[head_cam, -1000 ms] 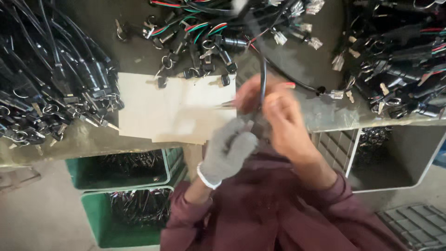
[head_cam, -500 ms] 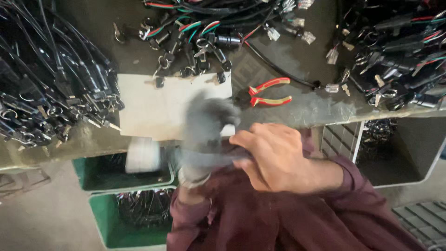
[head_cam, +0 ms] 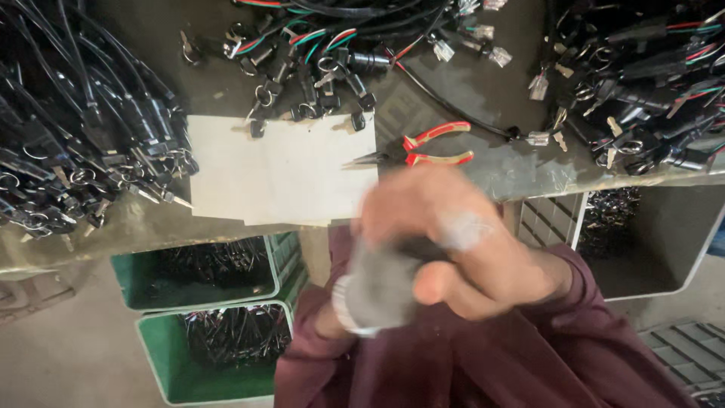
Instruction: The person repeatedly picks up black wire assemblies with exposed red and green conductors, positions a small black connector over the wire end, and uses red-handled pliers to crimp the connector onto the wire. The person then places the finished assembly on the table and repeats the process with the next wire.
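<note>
Bare right hand [head_cam: 461,242] wraps over the grey-gloved left hand [head_cam: 377,291], both blurred, close to the chest. At twelve o'clock, red-handled pliers [head_cam: 423,147] lie beside a white paper sheet [head_cam: 279,170] on the grey workbench [head_cam: 483,98].

A pale, blank rectangular sheet of card [head_cam: 283,170] is seen lying flat on the table [head_cam: 483,91], at about 10 o'clock from the blurred hands. A second sheet appears to be tucked beneath its lower edge. No printed labels, signs or screens can be made out, and no sealed packages are seen.
</note>
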`<state>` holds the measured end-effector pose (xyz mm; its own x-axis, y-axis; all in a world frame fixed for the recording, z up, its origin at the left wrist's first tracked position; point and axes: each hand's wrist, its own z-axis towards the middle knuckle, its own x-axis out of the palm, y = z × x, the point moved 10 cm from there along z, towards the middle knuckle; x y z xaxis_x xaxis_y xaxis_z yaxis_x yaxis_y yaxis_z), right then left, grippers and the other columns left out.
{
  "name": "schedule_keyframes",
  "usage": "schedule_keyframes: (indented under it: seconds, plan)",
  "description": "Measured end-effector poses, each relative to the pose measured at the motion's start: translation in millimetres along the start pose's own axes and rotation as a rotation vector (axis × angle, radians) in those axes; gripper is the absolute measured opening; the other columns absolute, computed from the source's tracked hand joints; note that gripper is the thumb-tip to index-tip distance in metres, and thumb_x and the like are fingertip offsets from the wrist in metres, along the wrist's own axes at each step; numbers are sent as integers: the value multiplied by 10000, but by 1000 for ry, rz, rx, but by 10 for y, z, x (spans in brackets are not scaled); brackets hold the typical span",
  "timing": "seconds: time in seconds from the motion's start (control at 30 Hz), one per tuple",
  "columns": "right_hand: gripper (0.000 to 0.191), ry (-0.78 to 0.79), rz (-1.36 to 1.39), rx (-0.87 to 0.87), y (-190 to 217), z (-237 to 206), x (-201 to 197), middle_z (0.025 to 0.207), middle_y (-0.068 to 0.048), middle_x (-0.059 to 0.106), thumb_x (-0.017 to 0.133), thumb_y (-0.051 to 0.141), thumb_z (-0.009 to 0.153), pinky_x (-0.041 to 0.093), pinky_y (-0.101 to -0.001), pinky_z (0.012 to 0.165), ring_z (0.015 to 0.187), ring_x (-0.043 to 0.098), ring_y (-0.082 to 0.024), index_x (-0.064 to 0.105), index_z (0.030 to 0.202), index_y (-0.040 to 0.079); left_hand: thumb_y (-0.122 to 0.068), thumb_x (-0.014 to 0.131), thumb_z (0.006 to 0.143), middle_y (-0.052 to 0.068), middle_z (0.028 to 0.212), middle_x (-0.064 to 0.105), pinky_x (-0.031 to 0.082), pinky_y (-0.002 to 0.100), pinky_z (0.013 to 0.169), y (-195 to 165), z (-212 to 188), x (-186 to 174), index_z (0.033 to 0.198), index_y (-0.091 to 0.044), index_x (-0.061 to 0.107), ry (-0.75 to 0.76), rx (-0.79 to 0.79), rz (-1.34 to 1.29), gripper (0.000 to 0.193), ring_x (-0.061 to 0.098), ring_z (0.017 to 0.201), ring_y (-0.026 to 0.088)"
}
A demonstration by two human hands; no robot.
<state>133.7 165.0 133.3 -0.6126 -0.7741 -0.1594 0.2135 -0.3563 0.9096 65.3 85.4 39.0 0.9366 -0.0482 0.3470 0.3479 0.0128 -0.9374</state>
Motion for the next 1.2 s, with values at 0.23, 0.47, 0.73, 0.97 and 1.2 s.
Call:
schedule_keyframes:
  seconds: [0.23, 0.47, 0.73, 0.97, 1.2]
  plan:
    - [546, -85, 793, 186, -165, -359, -393, 697, 57, 591, 289, 624, 1056, 422, -436, 802, 693, 602, -203, 536, 798, 212, -285, 725, 970, 76, 984, 692, 505, 361, 857, -156, 50, 731, 1017, -75, 660, 392, 436, 444, 225, 661, 864, 246]
    - [390, -473, 736, 37, -792, -538, -813, 818, 51, 580, 327, 505, 1139, 506, -439, 773, 672, 572, -161, 537, 1011, 202, -133, 757, 956, 105, 1091, 684, 554, 360, 914, 55, 299, -252, 1097, -64, 681, -40, 113, 444, 174, 675, 1022, 263]
    - [551, -18, 382, 614, -1575, -525, 560, 1433, -134, 598, 566, 194, 1073, 423, -363, 1120, 1318, 574, -228, 394, 1550, -21, -180, 634, 1046, 74, 1163, 687, 534, 321, 991, 201, 179, -893, 1297, 2, 618, -391, -45, 102, 310, 631, 1069, 171]
    - [505, -105, -768, 159, -1319, -567, 200, 1147, -100, 650, 726, 125, 806, 419, -454, 1029, 1104, 607, -339, 559, 1279, 65, -187, 694, 1019, 99, 1201, 683, 551, 321, 964, 286, -57, -814, 1179, 7, 611, -648, 45, 175, 265, 650, 1077, 170]
    - [407, -42, 214, 349, -1449, -649, 316, 1284, -102, 610, 588, 258, 1047, 391, -430, 1116, 1193, 549, -293, 570, 1375, 18, -127, 731, 971, 76, 1207, 678, 542, 296, 898, 224, -36, -812, 1143, -2, 693, -465, -2, 58, 216, 641, 1054, 145]
